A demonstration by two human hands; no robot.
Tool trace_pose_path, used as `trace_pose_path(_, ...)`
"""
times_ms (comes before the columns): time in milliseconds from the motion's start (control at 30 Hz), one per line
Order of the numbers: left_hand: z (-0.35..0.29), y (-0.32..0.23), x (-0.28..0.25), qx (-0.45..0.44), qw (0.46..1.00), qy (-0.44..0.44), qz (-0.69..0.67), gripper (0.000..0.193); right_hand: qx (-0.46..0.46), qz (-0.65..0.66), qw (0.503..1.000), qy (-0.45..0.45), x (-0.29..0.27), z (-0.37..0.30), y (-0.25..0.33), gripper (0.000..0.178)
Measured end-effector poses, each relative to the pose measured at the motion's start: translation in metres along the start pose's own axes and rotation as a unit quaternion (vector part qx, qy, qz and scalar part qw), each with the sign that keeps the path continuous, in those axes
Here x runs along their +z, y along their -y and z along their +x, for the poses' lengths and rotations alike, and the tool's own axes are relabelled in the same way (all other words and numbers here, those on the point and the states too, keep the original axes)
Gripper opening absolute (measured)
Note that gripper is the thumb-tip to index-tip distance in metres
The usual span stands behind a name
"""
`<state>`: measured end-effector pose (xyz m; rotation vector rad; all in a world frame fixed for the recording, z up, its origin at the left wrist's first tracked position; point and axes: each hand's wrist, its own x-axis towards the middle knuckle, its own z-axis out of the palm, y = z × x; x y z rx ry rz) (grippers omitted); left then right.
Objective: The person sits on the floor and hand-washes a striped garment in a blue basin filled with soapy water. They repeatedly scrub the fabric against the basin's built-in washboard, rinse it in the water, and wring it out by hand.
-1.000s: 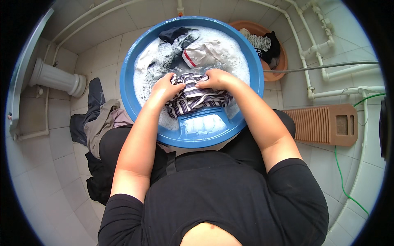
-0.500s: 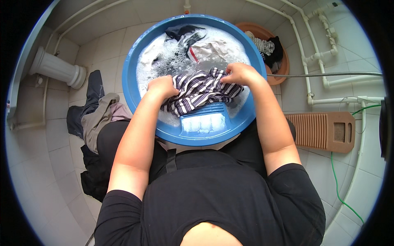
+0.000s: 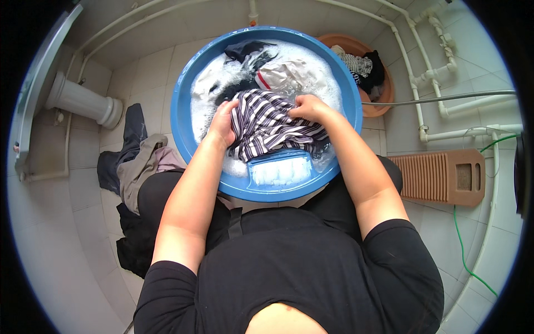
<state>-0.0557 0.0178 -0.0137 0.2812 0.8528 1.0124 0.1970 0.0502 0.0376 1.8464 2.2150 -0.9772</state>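
Observation:
A garment with dark and white stripes point(image 3: 270, 125) lies bunched over the ridged washboard part at the near side of a blue basin point(image 3: 186, 161). My left hand point(image 3: 223, 123) is closed on the garment's left edge, its fingertips partly hidden by the cloth. At the upper right of the stripes, my right hand point(image 3: 309, 108) pinches a fold between thumb and fingers. Beyond my hands, a pale garment with a red stripe point(image 3: 286, 77) and a dark garment point(image 3: 247, 50) soak in foamy water.
Clothes point(image 3: 142, 167) lie in a heap on the tiled floor to the left, near a white pedestal point(image 3: 83, 100). An orange-brown tub point(image 3: 386, 100) with clothes stands far right, and a grey hose crosses it. A brown washboard point(image 3: 439, 175) lies right. White pipes line the walls.
The striped garment is spread wider and higher toward the far side. My left hand has turned more upright along its edge; my right hand has moved left and closed on a fold.

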Motion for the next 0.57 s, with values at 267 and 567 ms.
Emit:
trace_pose_path(267, -0.018, 0.003, 0.054, 0.022, 0.996, 0.021, -0.086, 0.044, -0.337, 0.316, 0.862, -0.207, 0.05, -0.023, 0.066, 0.029)
trace_pose_path(567, -0.01, 0.025, 0.037, 0.02, 0.996, 0.086, -0.034, 0.03, -0.468, 0.062, 0.809, -0.351, 0.056, -0.061, 0.094, 0.019)
